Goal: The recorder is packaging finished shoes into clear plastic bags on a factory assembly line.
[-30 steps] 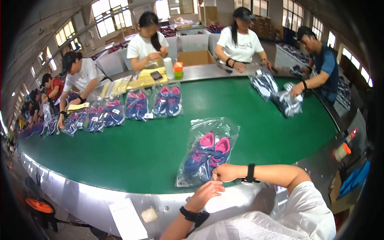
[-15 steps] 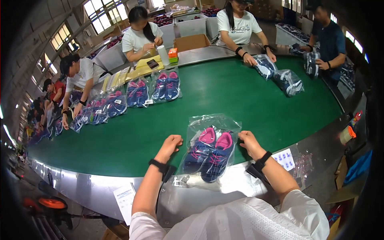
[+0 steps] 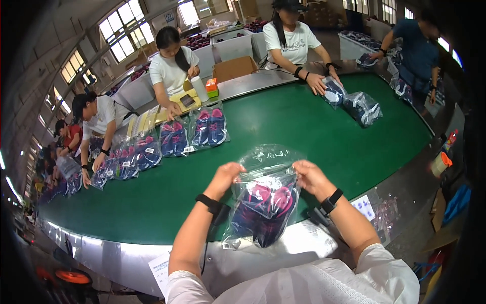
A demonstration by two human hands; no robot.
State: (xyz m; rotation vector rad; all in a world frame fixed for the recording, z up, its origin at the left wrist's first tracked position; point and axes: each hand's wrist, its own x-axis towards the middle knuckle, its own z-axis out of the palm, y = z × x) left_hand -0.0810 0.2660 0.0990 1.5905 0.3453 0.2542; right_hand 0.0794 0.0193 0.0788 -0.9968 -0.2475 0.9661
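Note:
A clear plastic bag holds a pair of navy shoes with pink linings and laces, right in front of me. My left hand pinches the bag's upper left edge. At its upper right edge, my right hand grips the film in the same way. The bag's open-looking top flares out beyond both hands, and the shoes sit low in it, toes toward me, over the near edge of the green belt. Glare on the film hides part of the shoes.
Bagged shoes line the belt's far left side, where co-workers handle them. Two bagged pairs lie far right, one under a co-worker's hands. A metal ledge edges the belt near me. Printed sheets and a tape roll are at the right.
Both my hands have come inward and taken hold of the bag's upper sides, pulling the film taut. At the far left, a co-worker's hand has reached down to a bagged pair.

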